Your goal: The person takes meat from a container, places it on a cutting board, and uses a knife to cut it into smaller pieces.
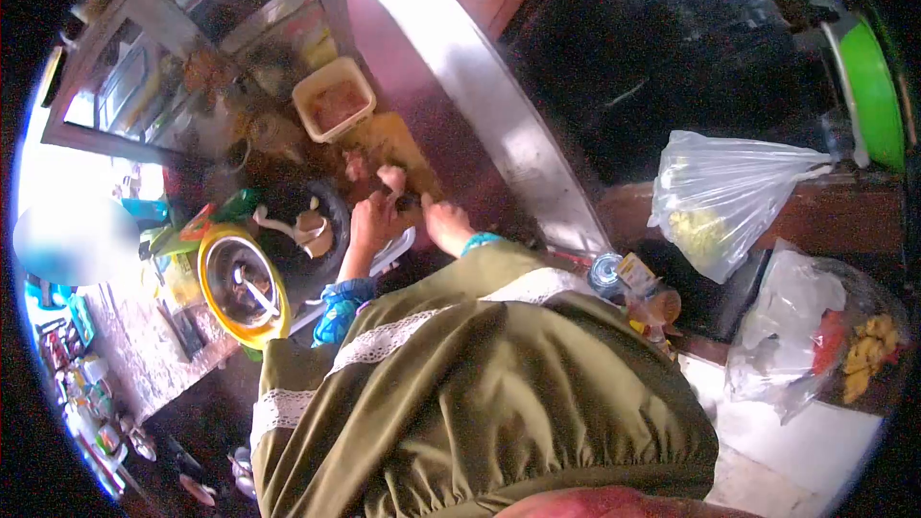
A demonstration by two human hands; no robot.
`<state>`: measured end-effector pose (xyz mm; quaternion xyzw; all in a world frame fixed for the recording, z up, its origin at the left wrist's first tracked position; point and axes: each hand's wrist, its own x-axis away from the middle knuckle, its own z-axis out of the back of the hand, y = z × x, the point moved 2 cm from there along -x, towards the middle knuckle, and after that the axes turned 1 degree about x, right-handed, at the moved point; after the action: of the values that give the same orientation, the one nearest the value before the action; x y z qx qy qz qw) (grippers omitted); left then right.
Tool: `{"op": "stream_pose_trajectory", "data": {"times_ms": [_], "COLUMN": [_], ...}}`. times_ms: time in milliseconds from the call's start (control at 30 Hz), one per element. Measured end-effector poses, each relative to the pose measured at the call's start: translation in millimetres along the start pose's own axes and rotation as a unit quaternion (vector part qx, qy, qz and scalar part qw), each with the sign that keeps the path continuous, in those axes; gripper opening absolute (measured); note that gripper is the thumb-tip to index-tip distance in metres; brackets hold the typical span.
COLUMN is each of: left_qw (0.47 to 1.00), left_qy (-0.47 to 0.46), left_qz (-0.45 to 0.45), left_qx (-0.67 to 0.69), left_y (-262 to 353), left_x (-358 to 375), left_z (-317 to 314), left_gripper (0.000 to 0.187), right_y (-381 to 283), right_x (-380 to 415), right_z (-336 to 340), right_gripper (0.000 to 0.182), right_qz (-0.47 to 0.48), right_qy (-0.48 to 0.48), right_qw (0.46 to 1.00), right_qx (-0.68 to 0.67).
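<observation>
My left hand (368, 223) is closed at the near end of a wooden cutting board (401, 142), fingers curled down. Close by on its right, my right hand (446, 223) is closed too, fingertips low at the board's near edge. What the two hands grip is too small and blurred to make out. Pale pink pieces that look like raw meat (391, 177) lie on the board just beyond my fingers. A cream plastic tub (305, 96) holding pinkish, mince-like food stands at the board's far end. Left of my left hand is a dark stone mortar (338, 221).
A yellow-rimmed bowl (213, 312) with a spoon in it sits at the left. On the right are a knotted plastic bag (734, 182), another clear bag (787, 326) with yellowish food, and small jars (660, 307). A glass-paned wooden cabinet (125, 134) stands behind.
</observation>
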<state>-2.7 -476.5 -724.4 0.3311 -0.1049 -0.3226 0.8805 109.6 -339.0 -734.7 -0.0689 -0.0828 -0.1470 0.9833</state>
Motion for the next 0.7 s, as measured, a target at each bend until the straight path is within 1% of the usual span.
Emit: {"op": "stream_pose_trajectory", "data": {"times_ms": [33, 67, 100, 133, 167, 200, 267, 300, 333, 367, 400, 433, 467, 500, 533, 600, 667, 700], "left_qw": [0.999, 0.995, 0.996, 0.999, 1.0, 0.993, 0.988, 0.987, 0.992, 0.995, 0.994, 0.995, 0.993, 0.993, 0.996, 0.997, 0.997, 0.993], "left_qy": [0.016, 0.003, 0.018, -0.027, 0.001, -0.033, -0.019, -0.017, -0.003, 0.01, 0.01, 0.049, 0.089, 0.089, 0.072, 0.038, 0.044, 0.044], "left_qz": [0.002, 0.072, 0.058, 0.016, 0.005, 0.094, 0.135, 0.147, 0.122, 0.095, 0.103, 0.077, 0.049, 0.055, 0.022, -0.042, -0.04, -0.074], "left_qx": [-0.028, 0.074, 0.068, 0.018, 0.007, 0.064, 0.066, 0.063, 0.045, 0.027, 0.026, 0.039, 0.052, 0.051, 0.053, 0.056, 0.057, 0.082], "left_y": [-6.3, 25.4, 10.8, 32.5, 0.6, 24.2, 11.2, 7.5, 9.4, 11.8, 11.5, 12.0, 11.9, 11.1, 10.5, 6.3, -3.9, -2.9], "left_x": [-0.8, -0.4, -0.7, -1.3, -1.8, -2.7, -2.8, 0.5, 2.4, 3.4, 4.1, 3.8, 1.0, -2.0, -5.6, -13.9, -24.3, -29.1], "left_z": [-5.0, 34.4, 25.0, 46.5, 19.9, 44.9, 35.6, 31.9, 32.0, 31.8, 29.4, 29.2, 29.0, 26.9, 22.6, 12.3, 0.7, -0.3], "left_gripper": [0.024, 0.022, 0.02, 0.019, 0.018, 0.018, 0.019, 0.019, 0.02, 0.021, 0.021, 0.022, 0.024, 0.024, 0.025, 0.029, 0.032, 0.04], "right_y": [5.0, 13.0, 12.2, 12.4, 17.5, 20.6, 20.0, 24.4, 20.4, 15.8, 13.3, 11.9, 11.5, 10.7, 9.5, 6.2, 4.9, 3.1], "right_x": [-12.1, -23.7, -23.6, -23.3, -28.2, -28.3, -23.5, -24.8, -19.9, -17.8, -15.1, -12.0, -11.2, -9.8, -7.9, -3.6, 0.7, 2.5], "right_z": [-7.4, -21.1, -0.9, 23.5, 22.0, 18.0, 38.5, 30.1, 44.4, 55.2, 60.2, 60.0, 60.7, 61.3, 59.2, 55.5, 47.1, 43.3], "right_gripper": [0.028, 0.026, 0.026, 0.026, 0.026, 0.027, 0.029, 0.029, 0.028, 0.027, 0.026, 0.026, 0.026, 0.025, 0.025, 0.025, 0.025, 0.025], "right_qz": [-0.001, 0.001, 0.024, 0.048, 0.041, 0.031, 0.038, 0.039, 0.037, 0.024, 0.01, 0.014, 0.028, 0.042, 0.045, 0.047, 0.041, 0.032], "right_qy": [-0.048, -0.1, -0.106, -0.112, -0.127, -0.145, -0.139, -0.141, -0.111, -0.101, -0.091, -0.096, -0.073, -0.05, -0.053, -0.027, -0.045, -0.059], "right_qw": [0.998, 0.991, 0.989, 0.986, 0.98, 0.972, 0.961, 0.962, 0.966, 0.973, 0.979, 0.979, 0.982, 0.985, 0.985, 0.989, 0.988, 0.988], "right_qx": [-0.047, -0.094, -0.104, -0.115, -0.151, -0.185, -0.237, -0.23, -0.23, -0.205, -0.18, -0.182, -0.17, -0.159, -0.16, -0.138, -0.14, -0.139]}}
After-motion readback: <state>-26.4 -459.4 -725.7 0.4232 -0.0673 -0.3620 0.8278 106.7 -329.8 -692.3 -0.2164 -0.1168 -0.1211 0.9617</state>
